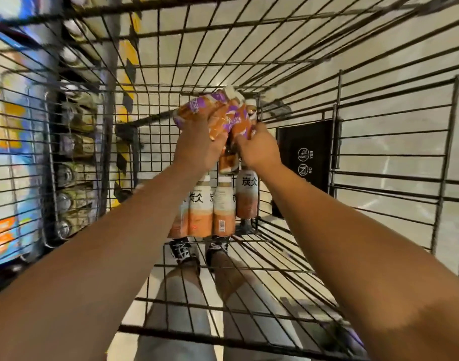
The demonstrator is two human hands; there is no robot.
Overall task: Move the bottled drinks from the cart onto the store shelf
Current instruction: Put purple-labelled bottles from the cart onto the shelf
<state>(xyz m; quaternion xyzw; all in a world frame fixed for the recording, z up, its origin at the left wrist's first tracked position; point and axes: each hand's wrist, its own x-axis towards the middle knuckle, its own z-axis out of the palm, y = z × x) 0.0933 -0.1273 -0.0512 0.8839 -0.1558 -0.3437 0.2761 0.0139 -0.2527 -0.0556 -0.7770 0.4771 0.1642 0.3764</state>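
Inside the black wire cart [296,272] my left hand [197,147] grips orange-and-purple labelled drink bottles [218,115], lifted above the cart floor with their white caps pointing away. My right hand [259,149] holds the same bunch from the right side, its fingers curled round a bottle [242,123]. Below the hands several orange-and-white bottles [218,204] with dark characters stand upright in the cart's near corner. A darker bottle [228,162] hangs just under my hands.
The store shelf [75,162] stands left of the cart, stocked with cans lying in rows and colourful packs further left. A black sign panel [306,152] hangs on the cart's right wall. My legs and dark shoes [199,251] show through the wire floor.
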